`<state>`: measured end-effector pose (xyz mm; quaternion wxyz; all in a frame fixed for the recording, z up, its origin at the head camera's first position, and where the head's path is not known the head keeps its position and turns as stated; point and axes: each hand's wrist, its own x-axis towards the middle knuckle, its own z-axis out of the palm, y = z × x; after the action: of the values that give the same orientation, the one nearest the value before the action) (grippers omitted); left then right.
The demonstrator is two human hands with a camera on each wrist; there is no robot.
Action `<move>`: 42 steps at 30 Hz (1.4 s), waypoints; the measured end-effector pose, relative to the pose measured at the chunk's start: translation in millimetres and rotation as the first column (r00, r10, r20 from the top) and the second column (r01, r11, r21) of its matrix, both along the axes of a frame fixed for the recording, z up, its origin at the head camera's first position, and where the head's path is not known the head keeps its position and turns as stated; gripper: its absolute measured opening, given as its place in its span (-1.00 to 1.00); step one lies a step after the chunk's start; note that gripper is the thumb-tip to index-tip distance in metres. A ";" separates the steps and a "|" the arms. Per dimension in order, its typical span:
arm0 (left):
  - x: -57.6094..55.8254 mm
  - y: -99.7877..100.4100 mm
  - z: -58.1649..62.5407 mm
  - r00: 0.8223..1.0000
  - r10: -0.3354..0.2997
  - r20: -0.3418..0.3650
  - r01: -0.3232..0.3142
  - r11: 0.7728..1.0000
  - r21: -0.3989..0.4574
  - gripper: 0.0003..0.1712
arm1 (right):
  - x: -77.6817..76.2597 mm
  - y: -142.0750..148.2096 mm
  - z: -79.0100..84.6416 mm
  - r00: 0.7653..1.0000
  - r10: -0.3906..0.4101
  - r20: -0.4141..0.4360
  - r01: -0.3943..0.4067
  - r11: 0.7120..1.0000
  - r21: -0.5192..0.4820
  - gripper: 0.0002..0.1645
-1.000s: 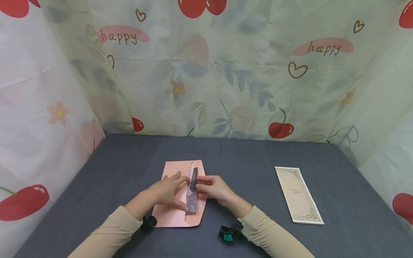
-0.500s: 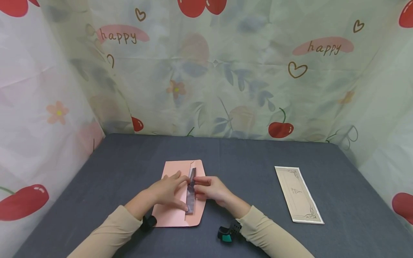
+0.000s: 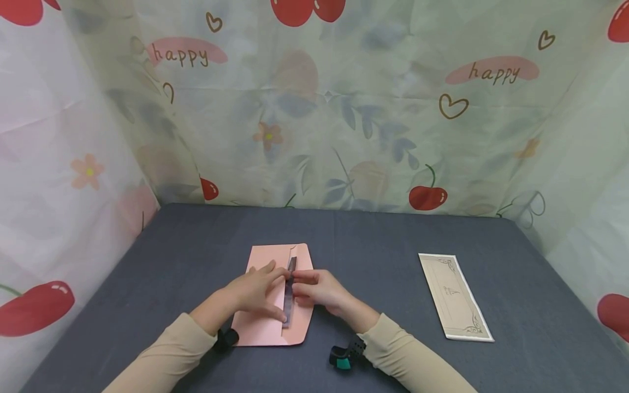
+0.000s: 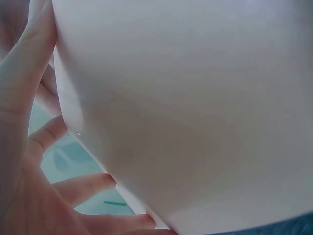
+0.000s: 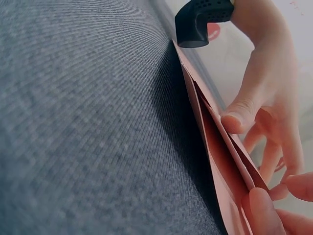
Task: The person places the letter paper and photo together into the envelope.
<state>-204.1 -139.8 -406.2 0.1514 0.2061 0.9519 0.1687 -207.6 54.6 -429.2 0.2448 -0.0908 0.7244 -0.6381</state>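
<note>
A pink envelope (image 3: 255, 332) lies on the table with its flap (image 3: 303, 319) unfolded to the right. From its mouth shows a narrow strip of a dark grey printed card (image 3: 288, 305); the rest is hidden inside. My left hand (image 3: 248, 292) rests on the envelope, fingers spread, with thumb and fingertips along the mouth's edge. At the card's right edge, my right hand (image 3: 324, 289) pinches it between thumb and fingers. The right wrist view shows the envelope (image 5: 195, 103) gaping a little between its layers. Its pale surface (image 4: 186, 107) fills most of the left wrist view.
A cream folded paper (image 3: 454, 297) with printed ornaments lies to the right on the dark grey tablecloth (image 3: 373, 240). Patterned curtains (image 3: 324, 142) enclose the back and sides. Both wrists wear black straps, one with a green part (image 3: 343, 363).
My right hand has shifted left, and the card has slid with it deeper into the envelope, so a narrower strip shows. The left hand and envelope have stayed in place.
</note>
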 end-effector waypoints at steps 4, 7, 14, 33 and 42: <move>0.3 0.8 1.4 1.000 0.006 0.002 -0.006 1.000 0.005 -0.02 | 0.1 -3.0 0.3 1.000 0.000 0.011 0.000 1.000 0.007 -0.47; 0.8 1.0 2.1 1.000 0.003 -0.001 -0.003 1.000 0.010 -0.01 | 0.2 -4.6 1.0 1.000 0.004 0.015 -0.004 1.000 0.009 -0.48; 0.7 0.4 1.5 1.000 0.000 -0.004 0.000 1.000 0.009 0.01 | -2.2 -6.3 -1.0 1.000 0.004 0.029 -0.004 1.000 -0.002 -0.48; 0.9 0.2 1.0 1.000 -0.018 -0.017 0.018 1.000 0.014 0.04 | -4.8 -9.8 1.2 0.999 0.007 0.032 -0.006 1.000 -0.013 -0.49; 0.2 -0.1 0.1 1.000 -0.020 -0.018 0.020 1.000 0.008 0.07 | -5.2 -10.3 1.4 1.000 0.004 0.028 -0.004 1.000 -0.006 -0.49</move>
<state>-203.9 -139.9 -406.1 0.1435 0.2177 0.9504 0.1695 -212.9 44.3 -427.8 0.2560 -0.0838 0.7187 -0.6410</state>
